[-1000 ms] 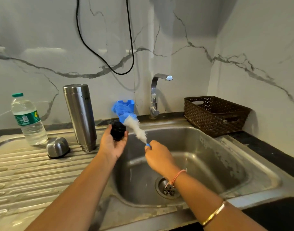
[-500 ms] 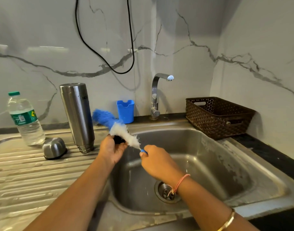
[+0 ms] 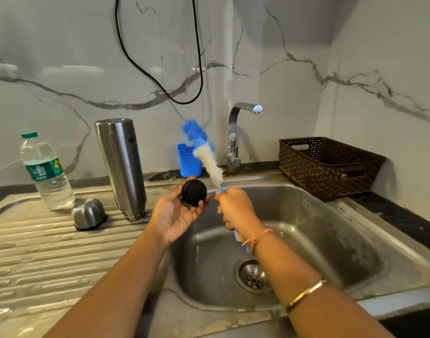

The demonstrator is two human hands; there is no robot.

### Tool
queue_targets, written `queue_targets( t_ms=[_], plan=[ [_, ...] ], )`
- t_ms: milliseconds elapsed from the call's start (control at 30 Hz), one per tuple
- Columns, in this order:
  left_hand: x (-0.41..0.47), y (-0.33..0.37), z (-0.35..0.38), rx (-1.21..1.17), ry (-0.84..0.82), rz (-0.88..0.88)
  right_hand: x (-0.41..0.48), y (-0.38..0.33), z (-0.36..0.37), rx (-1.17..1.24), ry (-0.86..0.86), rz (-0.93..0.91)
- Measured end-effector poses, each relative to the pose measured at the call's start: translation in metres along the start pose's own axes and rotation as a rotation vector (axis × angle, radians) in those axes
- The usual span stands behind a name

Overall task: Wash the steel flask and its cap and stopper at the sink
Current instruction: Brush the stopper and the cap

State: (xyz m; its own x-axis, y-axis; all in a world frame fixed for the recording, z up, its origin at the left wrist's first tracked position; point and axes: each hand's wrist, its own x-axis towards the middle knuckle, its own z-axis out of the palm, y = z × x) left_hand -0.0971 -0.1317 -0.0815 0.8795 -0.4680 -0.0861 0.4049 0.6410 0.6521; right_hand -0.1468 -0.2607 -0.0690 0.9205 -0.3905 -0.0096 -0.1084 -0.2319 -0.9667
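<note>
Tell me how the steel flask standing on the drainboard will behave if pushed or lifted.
The steel flask is tall and narrow on a ribbed drainboard, so a high push would probably tip it. Its smooth polished wall is likely slippery when wet. Being round, it may roll once down.

My two arms bare right to the picture's edge, my left hand [image 3: 175,215] with a small thin ring [image 3: 190,211] on one finger, my right hand [image 3: 236,211] above a thin pinkish-orange thread band [image 3: 259,236] at the wrist, a slim gold metal bangle [image 3: 305,295] further up that forearm
</note>
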Motion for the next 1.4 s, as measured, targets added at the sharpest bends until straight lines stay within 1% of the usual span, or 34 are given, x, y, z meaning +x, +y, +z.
queue_targets(
  t_ms=[133, 267, 567, 767, 1100, 1233, 1400],
  plan=[
    [0.001, -0.004, -0.001, 0.069, -0.028, -0.057, -0.002, 0.017, -0.004, 0.030, -0.006, 0.018],
    [0.000, -0.007, 0.000, 0.165, -0.040, -0.044, 0.002, 0.023, -0.009, 0.104, -0.011, 0.056],
    [0.003, -0.010, -0.001, 0.198, 0.104, 0.008, 0.003, 0.026, -0.006, 0.095, 0.021, -0.016],
    [0.002, -0.008, -0.003, 0.235, 0.163, 0.039, 0.001, 0.026, -0.006, 0.109, 0.021, -0.012],
    [0.008, -0.011, -0.002, 0.285, 0.252, 0.029, 0.006, 0.030, -0.005, 0.115, 0.060, -0.010],
    [0.004, -0.013, 0.002, 0.382, 0.194, 0.014, 0.006, 0.031, -0.005, 0.122, 0.060, 0.001],
    [-0.001, -0.017, 0.004, 0.538, 0.099, -0.099, 0.005, 0.030, -0.004, 0.133, 0.078, -0.015]
  ],
)
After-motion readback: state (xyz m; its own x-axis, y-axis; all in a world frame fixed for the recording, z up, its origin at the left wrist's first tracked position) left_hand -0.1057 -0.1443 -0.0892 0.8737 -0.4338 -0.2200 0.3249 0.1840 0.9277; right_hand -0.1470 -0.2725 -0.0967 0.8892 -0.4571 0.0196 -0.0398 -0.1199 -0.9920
